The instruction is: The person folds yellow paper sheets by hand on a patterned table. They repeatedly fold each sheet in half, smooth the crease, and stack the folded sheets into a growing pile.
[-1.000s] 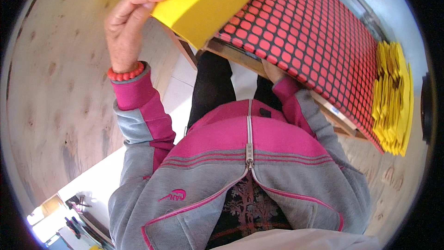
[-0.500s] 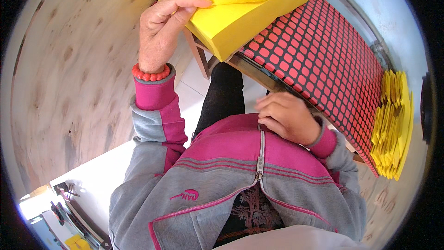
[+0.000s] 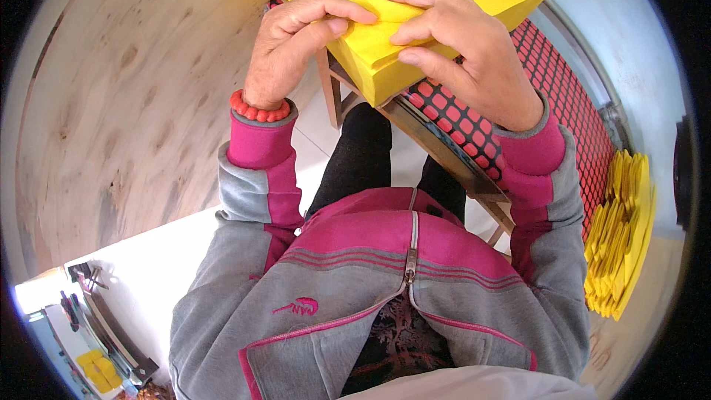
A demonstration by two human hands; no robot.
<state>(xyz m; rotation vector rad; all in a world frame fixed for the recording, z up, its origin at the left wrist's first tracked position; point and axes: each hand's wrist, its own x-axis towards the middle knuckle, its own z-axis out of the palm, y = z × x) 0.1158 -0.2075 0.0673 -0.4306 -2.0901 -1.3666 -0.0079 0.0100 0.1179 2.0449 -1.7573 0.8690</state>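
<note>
At the top centre, the left hand [image 3: 289,43] is pinching a yellow cloth [image 3: 370,43]; the right hand [image 3: 481,55] is touching it with spread fingers, its grip unclear. Folded yellow cloths [image 3: 618,241] are sitting far right.

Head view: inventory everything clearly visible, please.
Sheet-like piece: 1, yellow, at both hands
Folded pieces: one stack, yellow, far right
Patterned tabletop: 1, red and black, upper right
Wooden frame: 1, brown, beneath tabletop
Wood-grain surface: two areas, pale, far left and lower right
Small pile: 1, yellow, lower left
Floor: 1, white, under table
Wall: 1, bluish, upper right
Bead bracelet: 1, red, left wrist
Jacket: 1, grey-magenta, worn
Trousers: 1, black, legs
Left hand: 1, bare, pinching sheet-like piece
Right hand: 1, bare, touching it
</note>
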